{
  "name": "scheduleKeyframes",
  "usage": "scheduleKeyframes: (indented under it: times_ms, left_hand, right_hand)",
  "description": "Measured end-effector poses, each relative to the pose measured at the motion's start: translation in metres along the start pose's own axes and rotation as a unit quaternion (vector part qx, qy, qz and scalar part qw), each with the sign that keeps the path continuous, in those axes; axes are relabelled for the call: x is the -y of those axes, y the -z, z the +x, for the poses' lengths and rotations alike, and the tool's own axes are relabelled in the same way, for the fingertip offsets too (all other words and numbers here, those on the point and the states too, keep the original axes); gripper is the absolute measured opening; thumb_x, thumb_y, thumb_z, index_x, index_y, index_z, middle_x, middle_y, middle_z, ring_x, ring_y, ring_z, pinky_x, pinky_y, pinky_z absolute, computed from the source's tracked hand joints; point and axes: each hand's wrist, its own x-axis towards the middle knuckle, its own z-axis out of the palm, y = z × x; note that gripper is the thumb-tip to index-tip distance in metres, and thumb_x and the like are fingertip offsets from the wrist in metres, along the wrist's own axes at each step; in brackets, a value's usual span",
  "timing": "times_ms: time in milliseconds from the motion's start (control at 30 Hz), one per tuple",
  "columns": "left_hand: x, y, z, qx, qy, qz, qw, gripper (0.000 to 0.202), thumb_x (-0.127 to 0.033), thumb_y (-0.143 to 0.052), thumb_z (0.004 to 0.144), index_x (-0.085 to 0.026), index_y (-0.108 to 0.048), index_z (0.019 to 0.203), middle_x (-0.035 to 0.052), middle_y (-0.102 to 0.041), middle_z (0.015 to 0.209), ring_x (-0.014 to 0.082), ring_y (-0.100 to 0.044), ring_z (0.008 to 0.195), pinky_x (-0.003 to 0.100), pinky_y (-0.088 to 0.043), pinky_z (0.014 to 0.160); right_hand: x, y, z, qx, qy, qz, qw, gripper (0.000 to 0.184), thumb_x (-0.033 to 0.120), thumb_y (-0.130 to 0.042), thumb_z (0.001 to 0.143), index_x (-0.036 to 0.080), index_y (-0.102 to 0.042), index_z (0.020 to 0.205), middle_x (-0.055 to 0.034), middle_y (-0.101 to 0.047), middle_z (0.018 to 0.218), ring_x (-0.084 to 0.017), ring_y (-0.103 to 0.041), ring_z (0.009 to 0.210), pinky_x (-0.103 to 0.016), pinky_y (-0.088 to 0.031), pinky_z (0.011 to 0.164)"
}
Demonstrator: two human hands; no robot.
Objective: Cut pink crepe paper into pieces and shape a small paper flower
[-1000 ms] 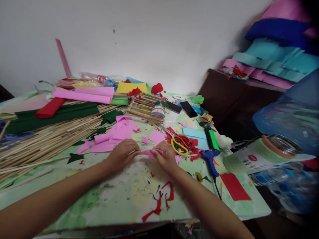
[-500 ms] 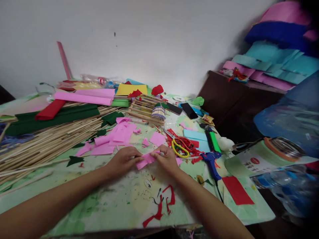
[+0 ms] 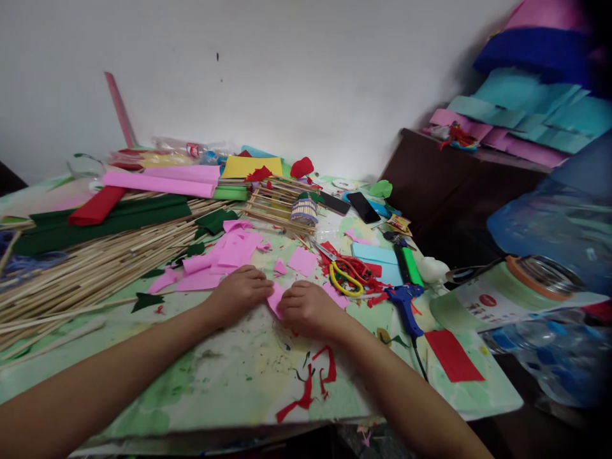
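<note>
A small piece of pink crepe paper [image 3: 275, 299] is stretched between my two hands, low over the table. My left hand [image 3: 243, 290] has its fingers closed on the paper's left edge. From the other side my right hand [image 3: 306, 309] grips it with curled fingers, which cover much of the piece. Just beyond lie a pink square [image 3: 303, 262] and a heap of pink paper [image 3: 232, 252]. Yellow-handled scissors [image 3: 346, 280] rest to the right among red scraps.
A blue glue gun [image 3: 405, 309] with its cord lies right of my hands, near a red paper piece [image 3: 454, 356] and a large green flask [image 3: 502, 293]. Thin wooden sticks [image 3: 95, 274] spread across the left. Behind stand a stick frame [image 3: 272, 207] and a phone [image 3: 363, 208].
My right hand has turned over, its back now facing up and its fingers curled over the paper. Less of the pink piece shows. The view has shifted slightly.
</note>
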Motion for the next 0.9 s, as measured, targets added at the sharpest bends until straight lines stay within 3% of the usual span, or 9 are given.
scheduleKeyframes:
  times_ms: [133, 267, 367, 567, 700, 800, 900]
  left_hand:
    - [-0.005, 0.002, 0.002, 0.054, -0.016, 0.025, 0.998, 0.022, -0.015, -0.048, 0.086, -0.02, -0.066, 0.098, 0.007, -0.07, 0.104, 0.023, -0.058, 0.095, 0.039, -0.039, 0.081]
    - [-0.024, 0.005, -0.001, 0.038, 0.027, 0.044, 0.998, 0.03, -0.009, -0.045, 0.083, -0.015, -0.063, 0.107, 0.0128, -0.065, 0.114, 0.028, -0.055, 0.105, 0.045, -0.041, 0.086]
    - [-0.044, 0.003, -0.004, 0.044, 0.03, 0.018, 0.998, 0.037, -0.007, -0.042, 0.081, -0.011, -0.059, 0.113, 0.0144, -0.066, 0.11, 0.0256, -0.059, 0.101, 0.042, -0.044, 0.086]
    - [-0.064, -0.002, -0.007, 0.167, 0.097, 0.035, 0.981, 0.045, -0.014, -0.037, 0.083, -0.008, -0.052, 0.125, 0.0159, -0.052, 0.132, 0.025, -0.047, 0.121, 0.039, -0.036, 0.101]
    - [-0.067, -0.004, -0.009, 0.207, 0.135, 0.052, 0.967, 0.051, -0.016, -0.034, 0.083, -0.008, -0.043, 0.133, 0.0165, -0.037, 0.142, 0.0253, -0.035, 0.131, 0.041, -0.026, 0.107]
    - [-0.07, -0.005, -0.011, 0.212, 0.139, 0.062, 0.965, 0.052, -0.019, -0.034, 0.084, -0.011, -0.041, 0.135, 0.0147, -0.034, 0.145, 0.0244, -0.032, 0.133, 0.04, -0.021, 0.108]
    - [-0.075, -0.006, -0.013, 0.178, 0.15, 0.093, 0.968, 0.052, -0.022, -0.038, 0.084, -0.012, -0.042, 0.134, 0.0147, -0.034, 0.145, 0.0262, -0.03, 0.133, 0.041, -0.019, 0.108]
  right_hand:
    - [0.001, 0.0, 0.0, 0.062, -0.027, 0.016, 0.998, 0.012, 0.02, -0.055, 0.081, 0.019, -0.062, 0.071, -0.0017, -0.065, 0.068, -0.015, -0.055, 0.073, -0.028, -0.038, 0.072]
    - [-0.001, 0.002, -0.003, 0.047, -0.078, 0.078, 0.993, 0.013, 0.023, -0.056, 0.081, 0.019, -0.064, 0.072, -0.0017, -0.065, 0.067, -0.013, -0.056, 0.067, -0.025, -0.038, 0.07]
    - [-0.004, 0.002, -0.005, 0.027, -0.103, 0.119, 0.987, 0.013, 0.024, -0.056, 0.082, 0.019, -0.066, 0.076, -0.0017, -0.066, 0.067, -0.012, -0.057, 0.067, -0.023, -0.038, 0.068]
    - [-0.011, 0.004, -0.009, 0.061, -0.098, 0.18, 0.977, 0.011, 0.023, -0.059, 0.08, 0.016, -0.068, 0.082, -0.003, -0.067, 0.072, -0.013, -0.058, 0.069, -0.022, -0.04, 0.07]
    - [-0.011, 0.005, -0.01, 0.069, -0.122, 0.216, 0.966, 0.012, 0.023, -0.059, 0.08, 0.016, -0.068, 0.082, -0.0026, -0.068, 0.074, -0.013, -0.057, 0.071, -0.023, -0.039, 0.073]
    - [-0.009, 0.002, -0.009, 0.057, -0.189, 0.244, 0.949, 0.017, 0.029, -0.058, 0.083, 0.015, -0.067, 0.078, -0.0015, -0.065, 0.072, -0.011, -0.054, 0.066, -0.021, -0.037, 0.066]
    - [-0.007, -0.004, -0.006, 0.032, -0.276, 0.272, 0.921, 0.02, 0.033, -0.06, 0.082, 0.014, -0.061, 0.074, 0.0018, -0.059, 0.066, -0.008, -0.047, 0.058, -0.018, -0.033, 0.056]
